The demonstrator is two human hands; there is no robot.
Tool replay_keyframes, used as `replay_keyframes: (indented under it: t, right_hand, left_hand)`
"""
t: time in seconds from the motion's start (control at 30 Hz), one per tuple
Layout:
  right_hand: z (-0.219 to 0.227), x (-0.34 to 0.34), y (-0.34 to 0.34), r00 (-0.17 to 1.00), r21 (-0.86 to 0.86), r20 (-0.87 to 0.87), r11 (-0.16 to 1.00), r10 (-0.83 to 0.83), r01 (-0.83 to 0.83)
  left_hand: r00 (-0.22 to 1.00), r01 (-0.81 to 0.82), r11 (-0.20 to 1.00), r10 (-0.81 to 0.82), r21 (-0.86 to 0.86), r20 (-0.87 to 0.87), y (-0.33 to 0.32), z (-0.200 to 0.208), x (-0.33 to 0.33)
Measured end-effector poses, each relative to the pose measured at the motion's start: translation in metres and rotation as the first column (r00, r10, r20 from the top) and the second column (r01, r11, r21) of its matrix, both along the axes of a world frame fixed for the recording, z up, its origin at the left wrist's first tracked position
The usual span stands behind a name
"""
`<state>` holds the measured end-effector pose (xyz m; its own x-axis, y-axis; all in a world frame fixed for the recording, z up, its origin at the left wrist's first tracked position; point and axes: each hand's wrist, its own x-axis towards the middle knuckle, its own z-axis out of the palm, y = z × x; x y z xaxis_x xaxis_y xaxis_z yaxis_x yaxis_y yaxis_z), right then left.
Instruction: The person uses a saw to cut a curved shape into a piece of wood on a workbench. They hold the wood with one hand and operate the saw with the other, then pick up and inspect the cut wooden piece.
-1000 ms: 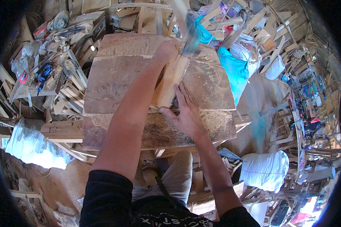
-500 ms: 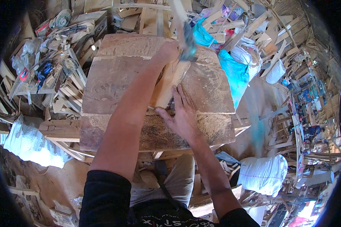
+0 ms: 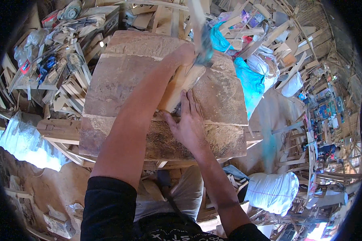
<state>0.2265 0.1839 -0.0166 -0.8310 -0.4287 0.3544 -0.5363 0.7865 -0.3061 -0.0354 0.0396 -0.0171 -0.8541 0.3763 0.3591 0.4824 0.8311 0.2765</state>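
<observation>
A pale wooden board (image 3: 181, 89) with a curved pencil line lies slanted on a wide brown worktop (image 3: 120, 86) made of several panels. My left hand (image 3: 184, 54) is at the board's far left side, its fingers mostly hidden. My right hand (image 3: 189, 122) rests at the near right end, fingers stretched along the board's edge and thumb at its near end. Over the board's far end hangs a blurred pale upright part (image 3: 197, 20) with a teal lower end (image 3: 205, 54). I cannot make out its kind.
On the left, a cluttered bench (image 3: 40, 86) holds tools, a plastic bottle (image 3: 24, 66) and wood scraps. Teal sacking (image 3: 247, 82) hangs by the worktop's right edge. A stuffed white sack (image 3: 272, 193) stands at lower right. Offcuts (image 3: 285, 48) are heaped at the back.
The view has shifted slightly. Against the worktop, the board's far end and my left hand are a little farther right. My right hand stays on the board's near end.
</observation>
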Motion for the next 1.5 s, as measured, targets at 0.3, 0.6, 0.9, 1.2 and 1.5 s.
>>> replay_keyframes:
  t: [0.3, 0.6, 0.9, 1.2, 1.5]
  right_hand:
    - [0.004, 0.001, -0.006, 0.999, 0.018, -0.027, 0.999, -0.047, 0.048]
    - [-0.003, -0.001, -0.012, 0.998, 0.015, -0.049, 0.999, -0.029, 0.03]
    - [0.002, 0.0, -0.016, 0.999, 0.003, -0.013, 0.999, -0.048, 0.048]
    - [0.003, -0.005, 0.003, 0.991, 0.029, -0.012, 0.991, -0.131, 0.132]
    - [0.007, -0.006, -0.008, 0.997, 0.003, 0.004, 0.997, -0.073, 0.073]
  left_hand:
    - [0.999, 0.052, 0.967, -0.051, 0.25, -0.012, 0.005, 0.01, 0.015]
    - [0.995, 0.095, 0.979, -0.087, 0.182, -0.053, -0.003, 0.005, 0.004]
    - [0.991, 0.129, 0.924, -0.108, 0.361, -0.077, -0.003, 0.01, 0.017]
    - [0.982, 0.191, 0.911, -0.179, 0.366, -0.066, 0.038, -0.004, -0.016]
    - [0.996, 0.087, 0.995, -0.088, 0.053, 0.02, 0.008, -0.035, -0.053]
